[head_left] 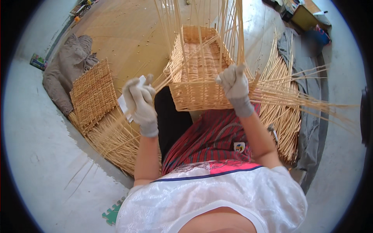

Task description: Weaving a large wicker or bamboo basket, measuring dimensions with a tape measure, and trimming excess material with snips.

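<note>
Resting at the person's lap, one unfinished wicker basket [202, 95] sits between two gloved hands, its open top facing up. Tall upright strands [232, 31] rise from its walls and stand in front of its inside, partly screening it; more loose strands [307, 99] fan out from its right corner across one heap of cane [281, 134]. These strands are too many and too overlapped to count.

The left hand [140, 101] has its grip curled around pale weaving strands [160, 83] running to the basket's left corner. The right hand [236, 87] is at the front rim near the right corner, fingers folded in; I cannot tell whether that grip has hold of a strand.

Around them: a second cane heap [116, 141] at left, one woven panel [93, 91] showing above it, two grey cloths, one crumpled [70, 58] and one under the right heap [311, 116], one white sheet [123, 106] behind the left hand, and one green mat piece [112, 213].
</note>
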`<state>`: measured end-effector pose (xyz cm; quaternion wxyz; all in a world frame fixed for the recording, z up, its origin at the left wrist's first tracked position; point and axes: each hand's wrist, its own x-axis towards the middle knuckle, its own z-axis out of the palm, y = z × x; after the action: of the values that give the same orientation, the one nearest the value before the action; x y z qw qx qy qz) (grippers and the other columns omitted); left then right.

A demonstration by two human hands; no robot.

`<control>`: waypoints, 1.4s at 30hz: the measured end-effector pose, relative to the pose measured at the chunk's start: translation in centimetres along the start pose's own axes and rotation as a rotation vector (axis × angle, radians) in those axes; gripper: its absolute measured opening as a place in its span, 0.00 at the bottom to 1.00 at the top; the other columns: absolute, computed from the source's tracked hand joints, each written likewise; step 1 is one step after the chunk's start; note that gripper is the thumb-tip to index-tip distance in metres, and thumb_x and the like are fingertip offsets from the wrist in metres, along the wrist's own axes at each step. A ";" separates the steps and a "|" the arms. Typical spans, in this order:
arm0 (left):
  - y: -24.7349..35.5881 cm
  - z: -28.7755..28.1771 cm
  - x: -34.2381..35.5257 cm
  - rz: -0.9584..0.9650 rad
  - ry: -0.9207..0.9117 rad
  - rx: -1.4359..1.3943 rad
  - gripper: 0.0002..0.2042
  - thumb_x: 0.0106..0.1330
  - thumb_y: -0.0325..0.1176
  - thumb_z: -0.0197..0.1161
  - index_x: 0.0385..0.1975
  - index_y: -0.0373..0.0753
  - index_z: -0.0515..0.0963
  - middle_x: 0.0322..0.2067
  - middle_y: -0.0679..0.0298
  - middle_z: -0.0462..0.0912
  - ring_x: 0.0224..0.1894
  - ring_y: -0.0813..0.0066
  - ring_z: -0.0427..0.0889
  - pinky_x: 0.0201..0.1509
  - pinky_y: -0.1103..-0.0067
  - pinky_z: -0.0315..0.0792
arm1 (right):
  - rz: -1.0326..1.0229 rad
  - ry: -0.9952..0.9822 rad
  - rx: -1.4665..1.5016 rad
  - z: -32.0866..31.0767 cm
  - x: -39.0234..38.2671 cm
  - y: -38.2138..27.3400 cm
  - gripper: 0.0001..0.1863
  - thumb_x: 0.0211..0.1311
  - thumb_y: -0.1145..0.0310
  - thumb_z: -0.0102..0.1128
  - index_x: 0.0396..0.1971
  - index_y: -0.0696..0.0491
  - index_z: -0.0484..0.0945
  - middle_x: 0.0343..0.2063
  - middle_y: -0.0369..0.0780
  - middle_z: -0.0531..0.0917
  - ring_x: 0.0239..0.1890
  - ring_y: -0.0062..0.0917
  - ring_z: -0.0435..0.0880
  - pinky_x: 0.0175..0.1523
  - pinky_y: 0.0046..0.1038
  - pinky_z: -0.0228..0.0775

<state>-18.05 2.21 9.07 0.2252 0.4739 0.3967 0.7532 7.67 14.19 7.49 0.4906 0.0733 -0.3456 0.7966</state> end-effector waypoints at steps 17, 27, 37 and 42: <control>-13.0 0.9 1.6 -0.326 -0.349 -0.022 0.34 0.61 0.41 0.75 0.64 0.44 0.65 0.63 0.63 0.66 0.64 0.73 0.67 0.62 0.78 0.70 | -0.426 0.167 -1.640 5.4 8.8 1.8 0.11 0.66 0.76 0.58 0.48 0.56 0.79 0.40 0.45 0.86 0.44 0.32 0.87 0.45 0.28 0.79; -12.6 3.6 -0.8 -0.373 0.022 -0.203 0.40 0.60 0.27 0.72 0.70 0.37 0.56 0.57 0.60 0.73 0.55 0.74 0.75 0.58 0.78 0.75 | -0.444 0.250 -1.120 2.8 -1.9 2.9 0.18 0.79 0.68 0.40 0.61 0.59 0.66 0.45 0.47 0.83 0.45 0.32 0.85 0.56 0.35 0.77; -3.1 9.3 -3.9 0.378 -0.173 0.476 0.06 0.71 0.26 0.58 0.44 0.34 0.74 0.37 0.55 0.80 0.41 0.66 0.83 0.46 0.72 0.77 | -0.037 0.842 -0.853 0.4 -6.9 -1.1 0.12 0.77 0.65 0.50 0.49 0.56 0.76 0.44 0.41 0.85 0.43 0.27 0.87 0.37 0.24 0.81; -5.9 11.7 -0.1 -0.710 -0.575 0.447 0.15 0.75 0.43 0.55 0.42 0.35 0.76 0.25 0.57 0.82 0.22 0.70 0.84 0.25 0.73 0.75 | -0.438 0.391 -1.591 1.9 1.1 -0.7 0.14 0.72 0.70 0.53 0.54 0.57 0.71 0.53 0.46 0.80 0.55 0.30 0.82 0.45 0.30 0.80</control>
<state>-7.76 10.14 7.01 0.4605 0.5344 0.6069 0.3659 7.23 14.00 9.75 0.5903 -0.3675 -0.6898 0.2015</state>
